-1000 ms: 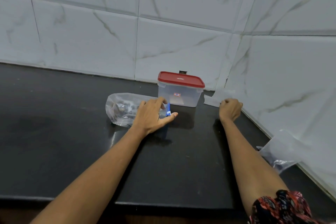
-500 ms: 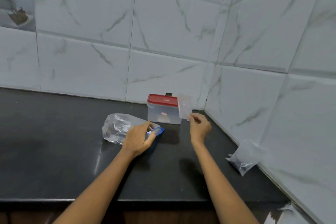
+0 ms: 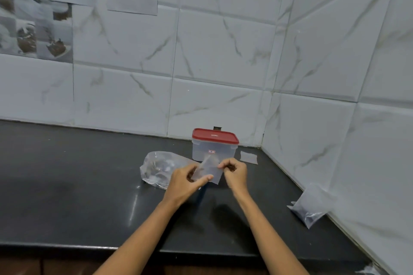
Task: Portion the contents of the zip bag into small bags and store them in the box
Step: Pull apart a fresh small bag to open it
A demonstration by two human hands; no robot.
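Both hands have come together since half a second ago: left hand (image 3: 186,179) has let go of the zip bag (image 3: 159,168) and now meets right hand (image 3: 235,172) on one small bag (image 3: 209,171), held above the counter in front of the box. Left thumb and fingers pinch the small bag's lower left part; right fingertips, curled, pinch its upper right edge. Small bag: thin clear film, flat, roughly rectangular, tilted, long axis running from near right to far left; contents cannot be told. Zip bag lies on its side on the black glossy counter (image 3: 67,185), left of the hands, crumpled clear plastic, puffed, long axis left to right, its right end hidden behind the left hand. Box (image 3: 213,152): translucent plastic, rectangular, red lid (image 3: 214,136) on, standing in the far corner by the marbled white tiles. Flat clear bag (image 3: 248,157) lies just right of the box. Filled pouch (image 3: 312,205), dark contents at bottom, leans against the right wall, well apart.
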